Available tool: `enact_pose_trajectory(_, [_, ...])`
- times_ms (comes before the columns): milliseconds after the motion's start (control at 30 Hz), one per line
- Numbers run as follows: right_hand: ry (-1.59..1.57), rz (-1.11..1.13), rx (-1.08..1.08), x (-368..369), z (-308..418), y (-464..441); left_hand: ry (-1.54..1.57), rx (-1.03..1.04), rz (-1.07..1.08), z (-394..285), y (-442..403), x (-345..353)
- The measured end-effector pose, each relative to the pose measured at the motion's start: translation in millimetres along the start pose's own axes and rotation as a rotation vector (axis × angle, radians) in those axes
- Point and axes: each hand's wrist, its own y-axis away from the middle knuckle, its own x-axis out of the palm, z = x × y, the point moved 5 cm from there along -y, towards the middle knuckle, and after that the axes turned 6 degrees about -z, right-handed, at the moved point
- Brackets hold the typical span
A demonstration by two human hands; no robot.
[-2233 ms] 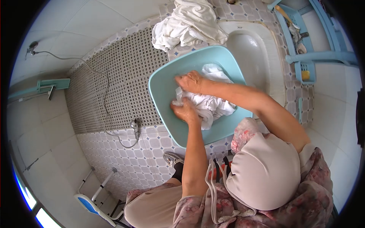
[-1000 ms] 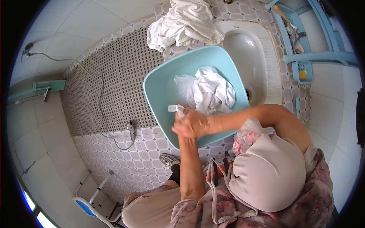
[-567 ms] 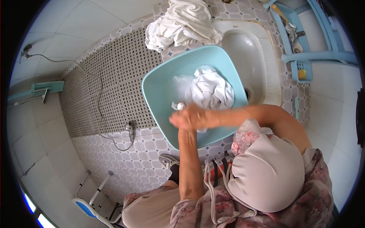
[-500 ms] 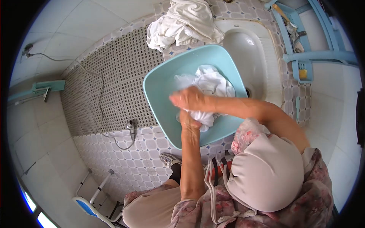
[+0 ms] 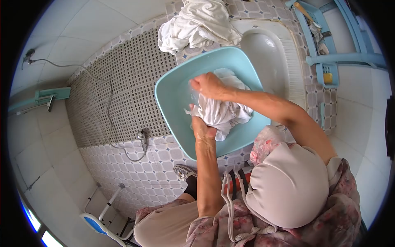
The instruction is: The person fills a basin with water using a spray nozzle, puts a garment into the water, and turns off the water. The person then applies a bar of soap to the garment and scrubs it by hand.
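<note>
A light blue basin holds a wet white cloth and a little cloudy water. My left hand is closed round the lower left part of the cloth, near the basin's front wall. Above it, my right hand is bent into a fist and grips the upper left part of the same cloth. A stretch of cloth lies between the two hands, and the rest is bunched at the basin's right side.
A pile of white cloth lies behind the basin. To its right is a squat toilet, with a blue rack beyond. A shower hose crosses the perforated mat at left. A chair stands at lower left.
My right hand has moved up and away from my left hand, and cloth now stretches between them. The left hand is slightly farther into the basin than a second ago.
</note>
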Motion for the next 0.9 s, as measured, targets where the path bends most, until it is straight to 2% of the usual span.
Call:
enact_pose_trajectory(33, [-0.129, -0.017, 0.066, -8.8, -4.4, -4.8, 0.03, 0.1, 0.01, -11.1, 10.2, 9.6])
enact_pose_trajectory(100, [-0.41, -0.038, 0.278, -18.6, -14.8, -12.3, 0.142, 0.13, 0.039, -21.8, 12.1, 3.5])
enact_pose_trajectory(200, [-0.683, 0.077, 0.474, -21.7, -21.3, -6.1, 0.135, 0.241, -0.001, -23.5, 13.9, -12.2])
enact_pose_trajectory(333, [-0.766, 0.303, 0.676, -11.7, -40.1, -4.0, 0.101, 0.242, -0.016, -24.9, 19.5, -25.8])
enact_pose_trajectory(433, [-0.802, 0.421, 0.6, -14.3, -44.6, -3.1, 0.123, 0.206, 0.018, -25.7, 20.9, -25.9])
enact_pose_trajectory(500, [-0.625, 0.5, 0.541, -21.8, -34.4, 1.2, 0.146, 0.211, 0.04, -27.7, 22.9, -23.8])
enact_pose_trajectory(633, [-0.56, 0.742, 0.232, -24.5, 1.8, 22.3, 0.113, 0.265, 0.095, -32.6, 26.1, -15.2])
enact_pose_trajectory(733, [-0.181, 0.841, -0.071, -32.8, 36.5, 33.1, 0.032, 0.319, 0.145, -36.9, 28.8, -5.6])
enact_pose_trajectory(767, [-0.023, 0.76, -0.135, -24.6, 33.6, 34.0, -0.01, 0.339, 0.14, -37.9, 29.3, -2.3])
enact_pose_trajectory(900, [-0.03, 0.782, 0.038, -31.2, 23.4, 17.5, -0.142, 0.412, 0.087, -49.4, 32.7, 1.6])
